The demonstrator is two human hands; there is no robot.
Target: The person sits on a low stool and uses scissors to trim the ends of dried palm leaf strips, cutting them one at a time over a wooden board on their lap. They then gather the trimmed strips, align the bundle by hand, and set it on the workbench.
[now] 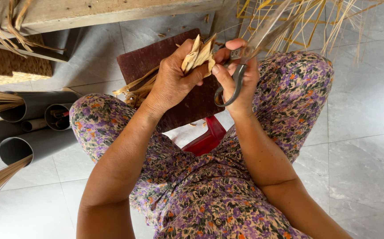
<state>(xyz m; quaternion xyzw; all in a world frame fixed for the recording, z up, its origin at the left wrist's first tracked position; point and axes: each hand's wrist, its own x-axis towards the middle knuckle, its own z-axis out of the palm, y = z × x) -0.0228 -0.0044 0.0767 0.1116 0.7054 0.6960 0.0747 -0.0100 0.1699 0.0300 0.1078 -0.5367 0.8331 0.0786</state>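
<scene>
Seated over a grey tiled floor (369,132), upper centre of the frame: left hand (172,79) clenched around a bundle of dry straw strips (199,55), cut ends fanned up above the thumb, long tails trailing down-left over the knee. Right hand (238,77) wrapped around grey scissors (234,82), fingers through the loops, blades angled up-right and lost among loose yellow stalks (307,22); open or closed, impossible to tell. Judging by the stubby ends, trimming looks partly done, with the tails not yet touched. Both forearms raised from the lower frame, wrists bent inward, hands nearly touching above a dark red board (152,57). Below, between the knees, the edge of a red stool (209,137). At left, grey tubes (32,106) lying on the floor, some holding straw, and a woven basket (10,66) under a wooden plank (90,11).
</scene>
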